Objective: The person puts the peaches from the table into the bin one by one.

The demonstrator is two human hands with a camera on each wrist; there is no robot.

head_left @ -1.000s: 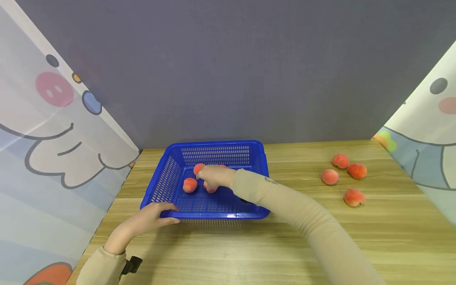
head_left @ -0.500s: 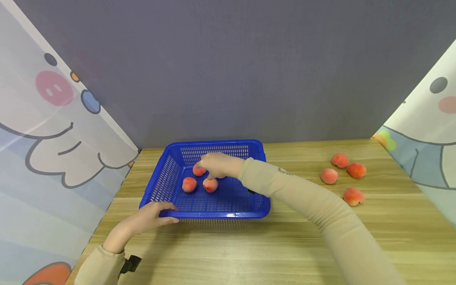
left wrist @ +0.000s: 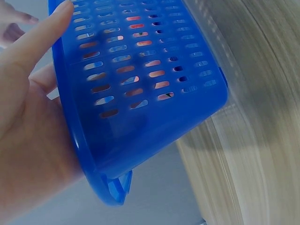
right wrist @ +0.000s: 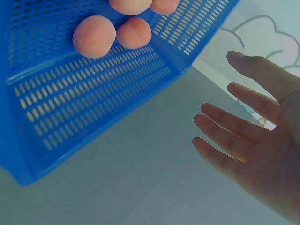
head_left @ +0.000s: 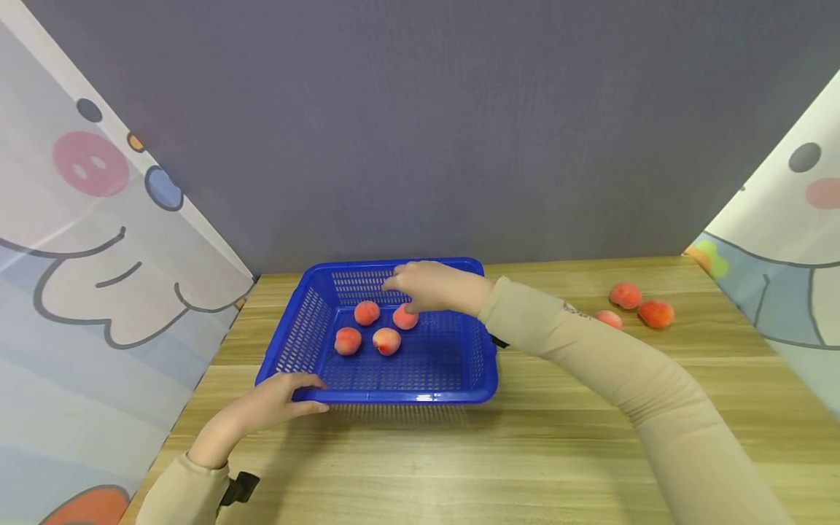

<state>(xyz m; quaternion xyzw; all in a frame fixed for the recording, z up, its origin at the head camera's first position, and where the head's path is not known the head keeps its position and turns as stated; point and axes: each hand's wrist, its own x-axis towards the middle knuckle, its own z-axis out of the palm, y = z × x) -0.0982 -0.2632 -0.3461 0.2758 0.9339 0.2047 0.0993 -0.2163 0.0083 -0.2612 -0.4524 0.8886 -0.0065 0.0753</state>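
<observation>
the wood-grain table (head_left: 394, 467) bears a blue basket (head_left: 394, 397), with loose peaches (head_left: 656, 314) off to its right.

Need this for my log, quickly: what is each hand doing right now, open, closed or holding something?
Left hand: holding the blue basket at its near edge.
Right hand: open, holding nothing, fingers spread apart.

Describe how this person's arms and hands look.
The left sleeve and right sleeve are beige; the right bears a dark marking, too small to read. A black block shows by each cuff. Left hand and right hand are gloveless.
</observation>
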